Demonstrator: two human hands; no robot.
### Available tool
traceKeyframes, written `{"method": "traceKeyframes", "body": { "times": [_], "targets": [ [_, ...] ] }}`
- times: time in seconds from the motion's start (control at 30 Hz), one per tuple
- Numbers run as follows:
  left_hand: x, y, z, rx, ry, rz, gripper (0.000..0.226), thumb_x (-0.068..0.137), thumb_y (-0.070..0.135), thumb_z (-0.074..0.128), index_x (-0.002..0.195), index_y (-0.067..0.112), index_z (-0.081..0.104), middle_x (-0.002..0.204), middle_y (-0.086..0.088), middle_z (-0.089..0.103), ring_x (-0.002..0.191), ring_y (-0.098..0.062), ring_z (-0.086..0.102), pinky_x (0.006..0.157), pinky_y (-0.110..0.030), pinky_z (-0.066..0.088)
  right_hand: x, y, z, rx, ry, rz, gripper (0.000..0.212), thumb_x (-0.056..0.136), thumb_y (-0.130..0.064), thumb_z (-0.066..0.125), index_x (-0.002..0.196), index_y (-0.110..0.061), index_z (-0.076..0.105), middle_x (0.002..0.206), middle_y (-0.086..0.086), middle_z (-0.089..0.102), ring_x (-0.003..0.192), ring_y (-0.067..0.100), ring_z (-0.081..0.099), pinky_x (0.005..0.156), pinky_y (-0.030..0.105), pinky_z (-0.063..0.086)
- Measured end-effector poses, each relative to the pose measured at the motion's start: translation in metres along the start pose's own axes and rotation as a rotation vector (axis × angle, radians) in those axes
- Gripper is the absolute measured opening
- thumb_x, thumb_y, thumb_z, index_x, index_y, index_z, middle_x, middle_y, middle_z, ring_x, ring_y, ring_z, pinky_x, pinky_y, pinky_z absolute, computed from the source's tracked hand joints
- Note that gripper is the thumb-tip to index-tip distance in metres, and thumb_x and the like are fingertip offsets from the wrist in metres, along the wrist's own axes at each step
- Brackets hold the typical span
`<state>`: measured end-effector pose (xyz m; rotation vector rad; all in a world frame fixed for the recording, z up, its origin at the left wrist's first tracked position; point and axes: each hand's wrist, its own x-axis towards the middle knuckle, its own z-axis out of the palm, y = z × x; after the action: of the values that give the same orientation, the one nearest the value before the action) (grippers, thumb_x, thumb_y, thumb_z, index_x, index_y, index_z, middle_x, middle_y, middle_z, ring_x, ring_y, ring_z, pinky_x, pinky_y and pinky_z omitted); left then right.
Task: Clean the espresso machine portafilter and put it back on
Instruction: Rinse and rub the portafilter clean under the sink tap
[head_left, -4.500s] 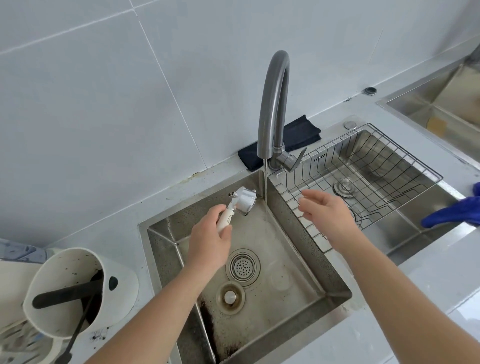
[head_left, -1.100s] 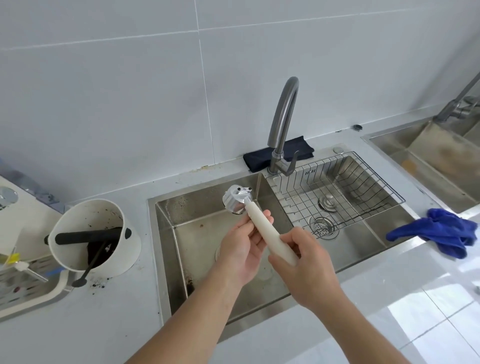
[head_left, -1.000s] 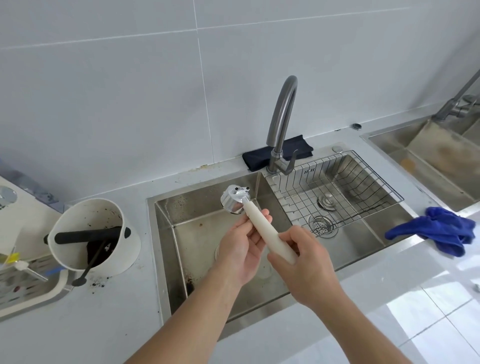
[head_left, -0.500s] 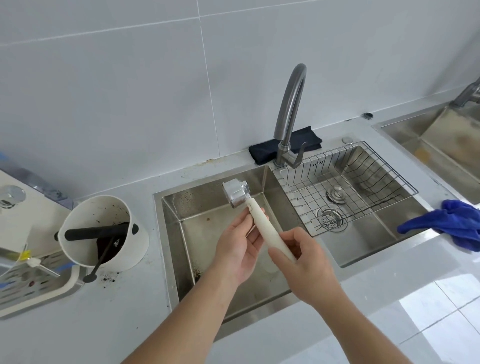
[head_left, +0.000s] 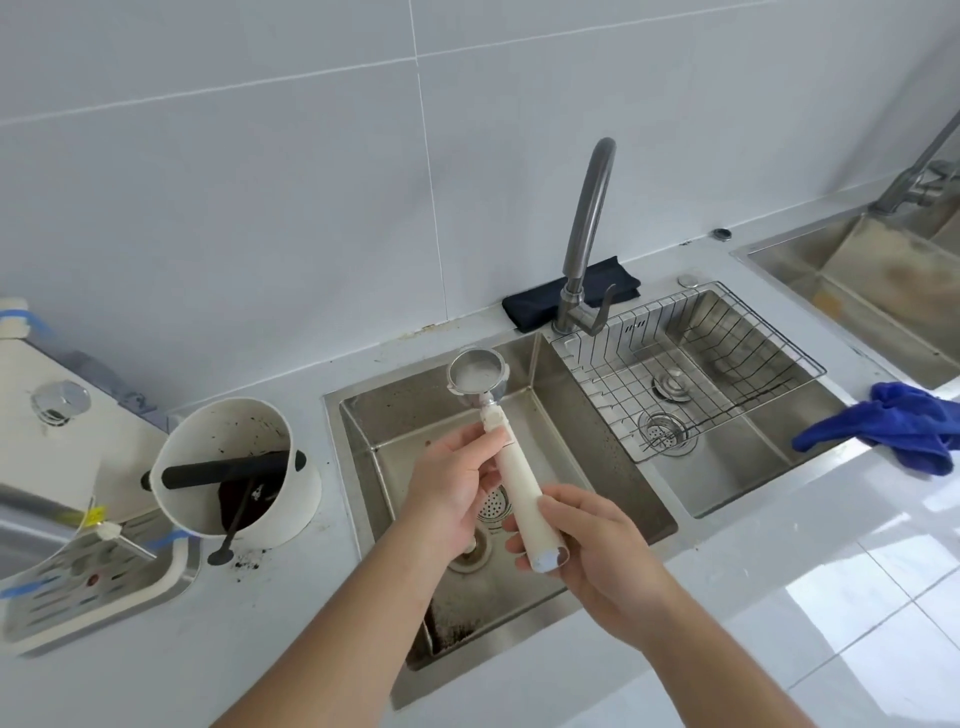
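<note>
At lower centre of the frame, the right hand (head_left: 597, 551) closes around the butt end of the cream-handled portafilter with a round steel basket (head_left: 506, 457), and the left hand (head_left: 452, 488) pinches the handle's upper part between thumb and fingers. The portafilter is held above the left basin of the stainless steel double sink (head_left: 384, 452), its basket opening turned upward at mid-frame. No writing on it can be read. At the left stands a white round knock box with a black bar (head_left: 236, 473), beside the white espresso machine drip tray (head_left: 98, 587). A wire rack (head_left: 691, 364) sits in the right basin; a blue cloth (head_left: 893, 431) lies at the right edge. Beyond, a grey curved faucet (head_left: 587, 234) rises before a folded black cloth (head_left: 535, 306).
</note>
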<state>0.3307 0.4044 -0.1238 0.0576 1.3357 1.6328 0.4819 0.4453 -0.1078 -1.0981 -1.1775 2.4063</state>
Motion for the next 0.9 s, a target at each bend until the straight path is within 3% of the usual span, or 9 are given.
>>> {"method": "traceKeyframes", "body": {
  "times": [0.13,0.23,0.53,0.63,0.77,0.9],
  "targets": [
    [-0.011,0.004,-0.013,0.067,0.031,0.021,0.013,0.085,0.007,0.067,0.097,0.007,0.073,0.071,-0.001,0.064,0.063,-0.012,0.053,0.060,-0.023,0.045,-0.004,0.015,0.015,-0.145,0.045,-0.027,0.021,0.096,-0.018,0.059,0.106,-0.004,0.070,0.084,0.009,0.073,0.076,0.023,0.066,0.074,0.039,0.055],
    [-0.020,0.008,-0.025,0.082,0.023,0.033,0.015,0.084,0.006,0.068,0.098,0.005,0.073,0.073,-0.002,0.064,0.063,-0.013,0.055,0.056,-0.022,0.046,-0.010,0.024,0.030,-0.241,0.047,-0.061,0.031,0.080,-0.029,0.071,0.104,-0.009,0.072,0.077,0.001,0.073,0.074,0.017,0.066,0.075,0.037,0.054],
    [-0.055,0.013,-0.071,0.081,0.026,0.036,0.017,0.085,0.005,0.068,0.101,0.000,0.069,0.072,-0.005,0.067,0.054,-0.009,0.061,0.052,-0.020,0.049,-0.034,0.056,0.071,-0.238,0.057,-0.064,0.022,0.083,-0.022,0.071,0.099,-0.008,0.074,0.084,0.013,0.065,0.077,0.026,0.060,0.074,0.038,0.049],
    [-0.069,0.014,-0.090,0.061,0.022,0.022,0.017,0.085,0.006,0.068,0.100,0.000,0.069,0.073,-0.006,0.068,0.057,-0.011,0.062,0.055,-0.020,0.051,-0.042,0.069,0.087,-0.232,0.066,-0.054,0.014,0.092,-0.012,0.065,0.101,-0.007,0.074,0.081,0.012,0.066,0.075,0.025,0.060,0.074,0.038,0.048],
    [-0.088,0.012,-0.117,0.039,0.028,0.009,0.011,0.084,0.006,0.070,0.094,0.003,0.070,0.073,-0.004,0.069,0.061,-0.011,0.063,0.060,-0.022,0.052,-0.053,0.089,0.110,-0.262,0.077,-0.043,0.016,0.091,-0.013,0.066,0.102,-0.003,0.072,0.082,0.011,0.065,0.077,0.024,0.059,0.077,0.041,0.046],
    [-0.106,0.011,-0.147,0.025,0.028,0.001,0.007,0.085,0.005,0.068,0.091,0.003,0.070,0.071,-0.004,0.069,0.060,-0.011,0.065,0.064,-0.024,0.052,-0.062,0.112,0.133,-0.243,0.073,-0.032,0.017,0.092,-0.010,0.064,0.105,0.001,0.069,0.081,0.012,0.067,0.074,0.023,0.062,0.070,0.037,0.051]
  ]
}}
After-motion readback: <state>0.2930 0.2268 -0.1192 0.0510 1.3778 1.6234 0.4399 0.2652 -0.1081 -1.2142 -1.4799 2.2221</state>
